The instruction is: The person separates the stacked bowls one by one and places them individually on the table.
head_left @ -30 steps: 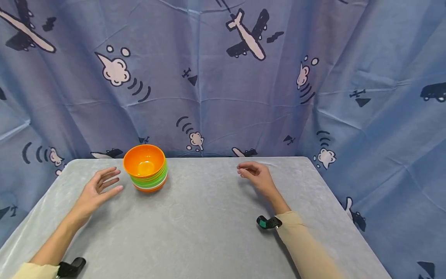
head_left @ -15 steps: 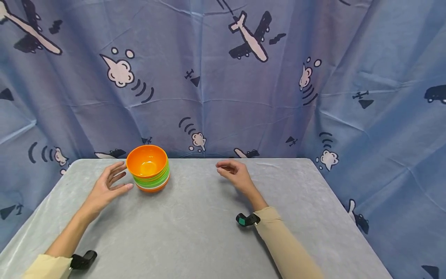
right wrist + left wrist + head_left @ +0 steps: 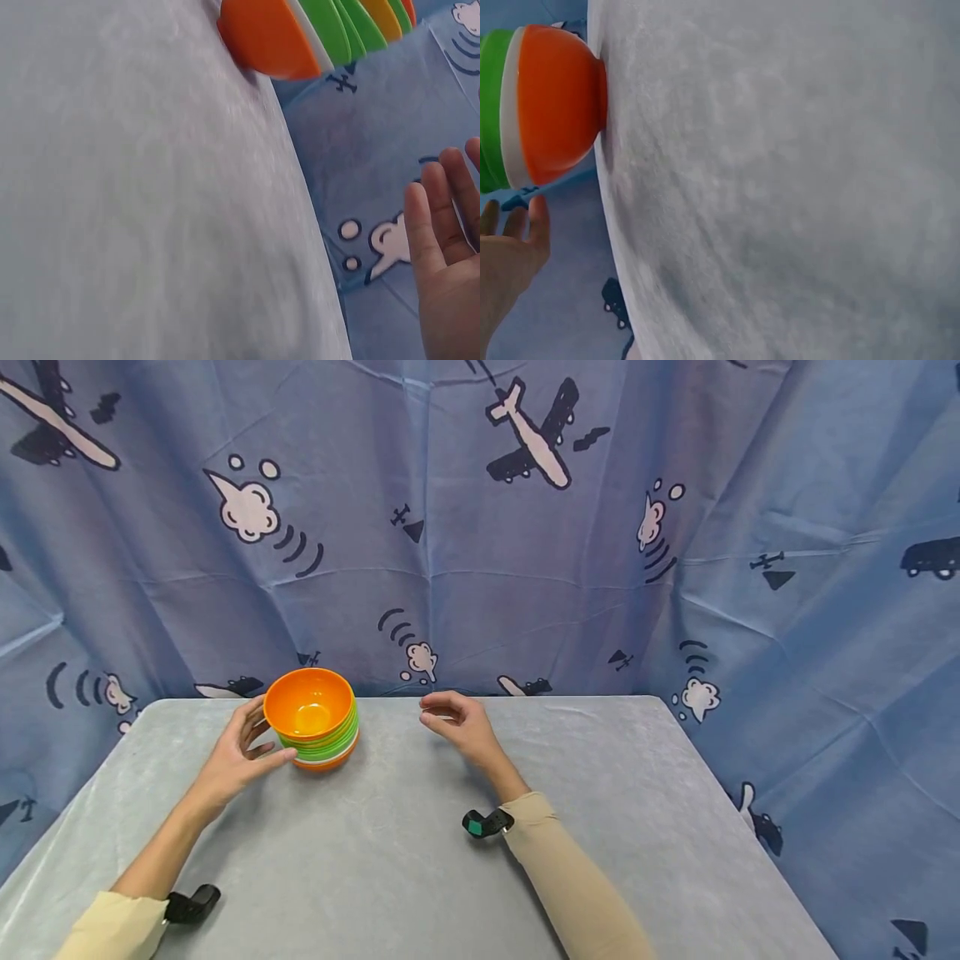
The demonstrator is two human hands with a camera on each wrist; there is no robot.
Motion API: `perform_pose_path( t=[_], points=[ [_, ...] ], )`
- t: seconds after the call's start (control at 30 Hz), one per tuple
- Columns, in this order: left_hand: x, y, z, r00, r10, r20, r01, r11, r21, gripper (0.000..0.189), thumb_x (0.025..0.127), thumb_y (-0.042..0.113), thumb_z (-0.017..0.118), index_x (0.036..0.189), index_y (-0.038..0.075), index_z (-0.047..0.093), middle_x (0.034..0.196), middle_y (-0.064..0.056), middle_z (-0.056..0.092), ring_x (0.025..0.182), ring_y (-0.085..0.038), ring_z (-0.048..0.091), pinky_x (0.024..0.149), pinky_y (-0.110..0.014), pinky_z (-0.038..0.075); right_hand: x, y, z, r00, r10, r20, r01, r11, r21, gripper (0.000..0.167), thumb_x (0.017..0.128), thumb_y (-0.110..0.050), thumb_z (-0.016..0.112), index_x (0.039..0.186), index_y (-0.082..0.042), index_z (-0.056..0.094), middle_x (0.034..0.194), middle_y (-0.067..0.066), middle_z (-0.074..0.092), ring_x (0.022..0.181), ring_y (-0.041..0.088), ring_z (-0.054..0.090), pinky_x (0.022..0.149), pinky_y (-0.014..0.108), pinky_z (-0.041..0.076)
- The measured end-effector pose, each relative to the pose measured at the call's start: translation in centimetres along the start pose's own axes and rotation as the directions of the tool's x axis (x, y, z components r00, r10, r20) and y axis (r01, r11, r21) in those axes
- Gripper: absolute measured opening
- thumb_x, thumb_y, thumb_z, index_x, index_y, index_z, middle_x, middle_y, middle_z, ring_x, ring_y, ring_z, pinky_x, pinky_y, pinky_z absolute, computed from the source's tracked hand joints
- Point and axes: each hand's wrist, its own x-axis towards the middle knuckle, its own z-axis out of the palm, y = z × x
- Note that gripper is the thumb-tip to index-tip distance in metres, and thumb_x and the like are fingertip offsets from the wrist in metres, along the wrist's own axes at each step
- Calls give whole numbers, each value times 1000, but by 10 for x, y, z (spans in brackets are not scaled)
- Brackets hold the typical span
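"Head view?"
"The left grip [image 3: 235, 758] is spread just left of the bowl stack [image 3: 313, 718] on the surface [image 3: 375, 868]; the right grip [image 3: 463, 727], loosely spread, right of the stack."
"Left wrist?"
"Fingertips [image 3: 538, 214] beside the stack."
"Right wrist?"
"Fingers [image 3: 421, 229] apart from the stack."

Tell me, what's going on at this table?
Someone is bare-handed at a grey-covered table, on which a stack of colourful bowls stands upright, an orange bowl on top. The left hand is right up against the stack's left side, though I can't tell if it's touching. The right hand is apart from the stack, off to its right, holding nothing.
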Motion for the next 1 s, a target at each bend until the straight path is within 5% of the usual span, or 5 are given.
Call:
perform_pose_path(
  t=[0.57, 1.0],
  points=[
    [11, 4, 5, 1000, 4, 7, -3, 1000, -20, 95, 91, 8, 78, 163, 15, 16, 158, -15, 31, 141, -35, 32, 107, -62, 34, 30, -16, 51, 998, -9, 68, 8, 1000, 12, 53, 89, 0, 78, 138, 3, 58, 135, 18, 59, 122, 26, 58, 100, 45, 49],
    [16, 1, 9, 1000, -9, 4, 9, 1000, -21, 97, 91, 11, 79, 163, 13, 15, 156, -15, 33, 138, -35, 35, 108, -62, 33, 42, -17, 89, 989, 1, 145, 8, 998, -57, 83, 83, -2, 84, 154, -9, 42, 154, 13, 43, 137, 28, 45, 104, 30, 44]
  ],
)
